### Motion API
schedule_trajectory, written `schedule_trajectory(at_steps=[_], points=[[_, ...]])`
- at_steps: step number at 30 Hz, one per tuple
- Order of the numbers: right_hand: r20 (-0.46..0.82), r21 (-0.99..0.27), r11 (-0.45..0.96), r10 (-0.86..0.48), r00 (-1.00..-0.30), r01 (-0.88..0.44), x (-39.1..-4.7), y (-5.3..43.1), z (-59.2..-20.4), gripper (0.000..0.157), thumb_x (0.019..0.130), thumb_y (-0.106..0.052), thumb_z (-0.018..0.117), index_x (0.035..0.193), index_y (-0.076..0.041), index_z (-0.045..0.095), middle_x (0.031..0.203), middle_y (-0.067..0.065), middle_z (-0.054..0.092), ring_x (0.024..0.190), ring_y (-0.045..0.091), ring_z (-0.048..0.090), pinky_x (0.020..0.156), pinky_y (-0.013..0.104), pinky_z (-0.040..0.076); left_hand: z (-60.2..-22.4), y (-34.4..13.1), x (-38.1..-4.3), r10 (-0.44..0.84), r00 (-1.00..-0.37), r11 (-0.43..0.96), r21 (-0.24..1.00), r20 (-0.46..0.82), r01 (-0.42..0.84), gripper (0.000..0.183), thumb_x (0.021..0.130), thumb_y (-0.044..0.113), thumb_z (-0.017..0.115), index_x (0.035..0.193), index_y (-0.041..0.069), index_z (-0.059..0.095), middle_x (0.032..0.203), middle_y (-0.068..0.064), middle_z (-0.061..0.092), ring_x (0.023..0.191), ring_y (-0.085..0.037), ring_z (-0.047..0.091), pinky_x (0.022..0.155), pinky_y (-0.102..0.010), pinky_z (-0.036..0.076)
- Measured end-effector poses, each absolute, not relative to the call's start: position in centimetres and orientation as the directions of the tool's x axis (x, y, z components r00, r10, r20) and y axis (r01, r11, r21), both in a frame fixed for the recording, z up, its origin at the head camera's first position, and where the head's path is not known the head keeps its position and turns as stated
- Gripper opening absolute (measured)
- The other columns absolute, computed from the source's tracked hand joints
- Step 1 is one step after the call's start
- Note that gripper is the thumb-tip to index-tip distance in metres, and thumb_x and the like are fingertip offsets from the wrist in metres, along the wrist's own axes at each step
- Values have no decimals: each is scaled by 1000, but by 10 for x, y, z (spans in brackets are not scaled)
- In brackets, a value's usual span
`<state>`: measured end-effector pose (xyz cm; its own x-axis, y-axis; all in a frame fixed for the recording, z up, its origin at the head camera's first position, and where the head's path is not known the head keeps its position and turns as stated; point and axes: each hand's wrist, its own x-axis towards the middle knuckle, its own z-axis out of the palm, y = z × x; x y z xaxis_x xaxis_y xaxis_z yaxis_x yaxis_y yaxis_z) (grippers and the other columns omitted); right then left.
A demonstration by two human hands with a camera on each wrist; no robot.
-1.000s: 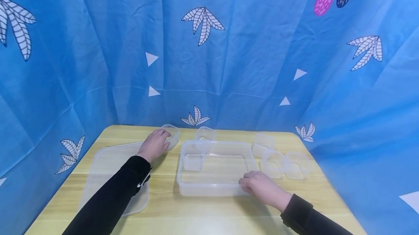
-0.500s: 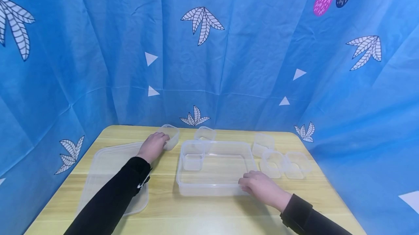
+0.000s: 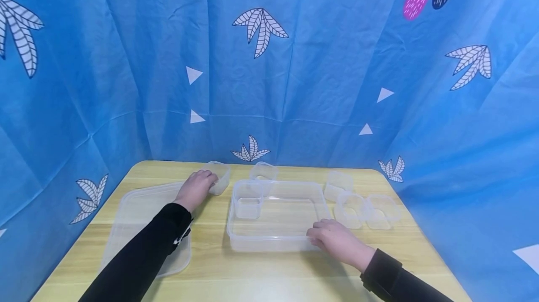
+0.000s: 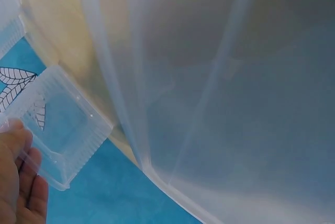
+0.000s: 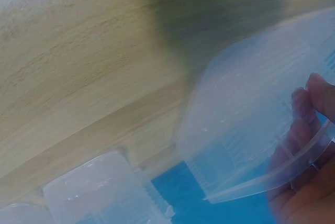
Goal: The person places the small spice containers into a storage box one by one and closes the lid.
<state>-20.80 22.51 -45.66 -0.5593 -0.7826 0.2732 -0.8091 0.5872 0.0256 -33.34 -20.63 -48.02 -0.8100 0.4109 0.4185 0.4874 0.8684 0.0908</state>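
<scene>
At the table's back left, my left hand (image 3: pixel 196 190) pinches the near wall of a small clear plastic box (image 3: pixel 220 178). In the left wrist view, that box (image 4: pixel 68 124) shows ribbed sides, with the fingers (image 4: pixel 32 179) curled at its edge. A large clear rectangular container (image 3: pixel 273 244) stands mid-table. Its front right corner is gripped by my right hand (image 3: pixel 338 242); the right wrist view has the thumb and fingers on either side of the container's rim (image 5: pixel 251 186). One small box (image 3: pixel 248 208) sits inside the large container, in its back left corner.
A large clear lid (image 3: pixel 134 213) lies flat at the left, partly under my left sleeve. Another small box (image 3: pixel 264 169) stands behind the large container. Several more small boxes (image 3: pixel 337 185) cluster at the right. A blue patterned cloth (image 3: pixel 252 82) surrounds the table (image 3: pixel 252 278).
My left hand's fingers have drawn in on the small box's near wall, and hand and box have shifted very slightly toward me. The right hand stays on the large container's corner.
</scene>
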Motion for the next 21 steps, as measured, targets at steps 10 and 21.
schedule_trajectory(at_steps=[10, 21], points=[[300, 42, 577, -786, -541, -815, -207, 225, -455, 15, 82, -10, 78, 84, -18, 66, 77, -10, 58, 70, 8, 53, 64, 25, 47, -477, -211, -331, 404, -798, 862, 107, 448, 496, 15, 94, 6, 69, 108, 4, 71, 103, -10, 69, 102, -31, 63, 92, -47, 51], [275, 52, 582, -790, -548, -812, -206, 224, -452, 14, 85, -12, 76, 84, -19, 64, 76, -10, 57, 71, 9, 53, 65, 26, 47, -467, -214, -321, 421, -771, 843, 108, 477, 527, 13, 94, 5, 67, 106, 3, 70, 101, -10, 67, 98, -31, 63, 89, -48, 51]])
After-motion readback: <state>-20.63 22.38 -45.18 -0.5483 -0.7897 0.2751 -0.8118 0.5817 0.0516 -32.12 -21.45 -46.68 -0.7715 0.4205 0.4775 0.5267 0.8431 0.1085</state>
